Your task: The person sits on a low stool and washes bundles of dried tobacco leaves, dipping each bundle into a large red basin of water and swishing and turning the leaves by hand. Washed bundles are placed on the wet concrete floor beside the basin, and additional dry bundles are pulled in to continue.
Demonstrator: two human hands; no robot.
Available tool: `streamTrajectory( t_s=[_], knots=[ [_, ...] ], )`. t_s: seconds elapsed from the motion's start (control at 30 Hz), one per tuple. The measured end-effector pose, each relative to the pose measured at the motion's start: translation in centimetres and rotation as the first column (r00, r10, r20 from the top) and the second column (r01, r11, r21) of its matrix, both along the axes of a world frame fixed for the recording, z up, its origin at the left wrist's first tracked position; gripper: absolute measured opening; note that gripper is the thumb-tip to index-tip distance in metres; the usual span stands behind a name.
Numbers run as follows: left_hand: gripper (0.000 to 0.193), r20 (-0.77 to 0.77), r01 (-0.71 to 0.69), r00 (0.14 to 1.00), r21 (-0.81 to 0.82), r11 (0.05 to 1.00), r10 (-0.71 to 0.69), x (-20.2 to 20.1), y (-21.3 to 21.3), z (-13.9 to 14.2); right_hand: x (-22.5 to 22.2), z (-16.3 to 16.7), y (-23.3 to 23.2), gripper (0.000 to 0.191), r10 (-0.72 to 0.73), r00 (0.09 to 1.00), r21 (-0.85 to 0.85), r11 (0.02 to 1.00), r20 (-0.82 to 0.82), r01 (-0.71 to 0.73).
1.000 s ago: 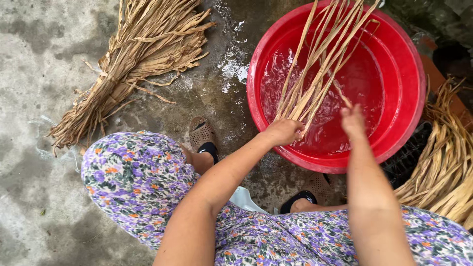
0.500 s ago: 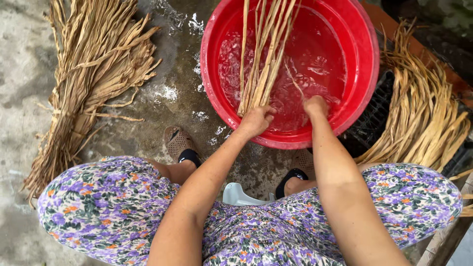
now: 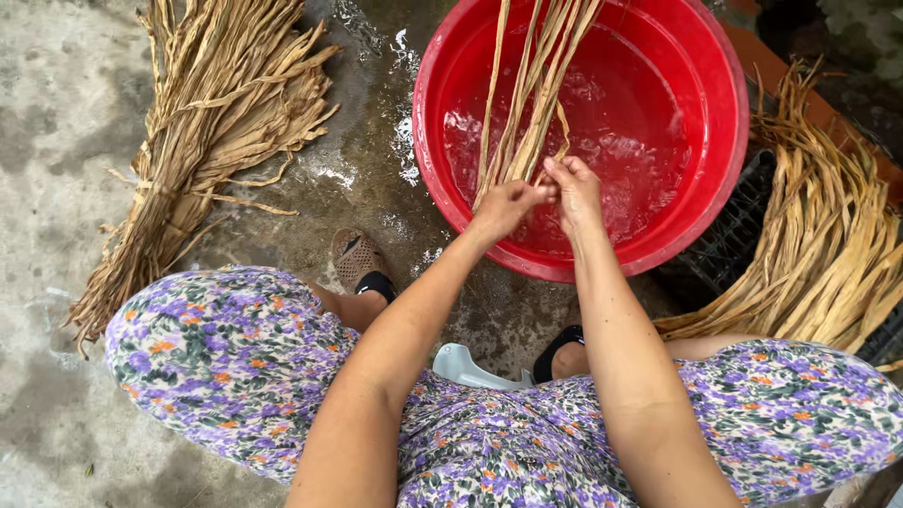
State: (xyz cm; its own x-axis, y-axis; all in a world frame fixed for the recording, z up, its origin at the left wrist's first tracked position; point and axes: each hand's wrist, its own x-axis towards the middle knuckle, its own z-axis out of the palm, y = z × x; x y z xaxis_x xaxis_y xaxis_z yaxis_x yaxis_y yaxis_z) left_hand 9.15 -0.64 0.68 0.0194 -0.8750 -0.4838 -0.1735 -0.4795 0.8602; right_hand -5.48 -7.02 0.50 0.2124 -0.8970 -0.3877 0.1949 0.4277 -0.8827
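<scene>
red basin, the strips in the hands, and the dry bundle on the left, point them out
red basin [image 3: 720, 141], head view, on its right rim.
wet strips [image 3: 527, 113], head view, on the stalks above the hands.
dry bundle [image 3: 221, 122], head view, on its middle.

- right hand [image 3: 576, 191] moved in from apart, now touching left hand [image 3: 508, 203] at the strips
- both hands now pinch the wet straw strips [image 3: 530, 103] together over red basin [image 3: 724, 169]

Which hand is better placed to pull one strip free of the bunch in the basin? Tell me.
Probably the right hand: its fingertips pinch a single strip beside the bunch, while the left hand grips the bunch's lower end over the red basin.
</scene>
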Motion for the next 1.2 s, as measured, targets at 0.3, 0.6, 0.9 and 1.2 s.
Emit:
streamTrajectory(
  t_s=[0.3, 0.6, 0.9, 1.2],
  knots=[
    [0.020, -0.254, -0.041, 0.967, -0.027, 0.999, 0.033, 1.3, 2.3, 7.4, -3.7, -4.3, -2.4, 0.011, -0.276, 0.940, 0.472, 0.868, 0.200, 0.154],
    [0.014, -0.216, -0.167, 0.968, -0.177, 0.970, 0.127, 12.6, 3.2, 18.7, -8.0, -1.6, -3.6, 0.039, -0.534, 0.838, 0.362, 0.807, 0.110, 0.466],
    [0.029, 0.443, 0.311, 0.812, 0.221, 0.924, -0.379, 2.9, 2.0, 7.7, 2.8, 3.0, 1.7, 0.034, 0.191, 0.972, 0.229, 0.948, 0.140, -0.220],
    [0.031, 0.009, 0.251, 0.968, -0.092, 0.964, -0.251, 5.9, 2.1, 15.2, -10.2, -5.2, -8.8, 0.021, -0.359, 0.896, 0.493, 0.848, 0.262, 0.195]
  ],
)
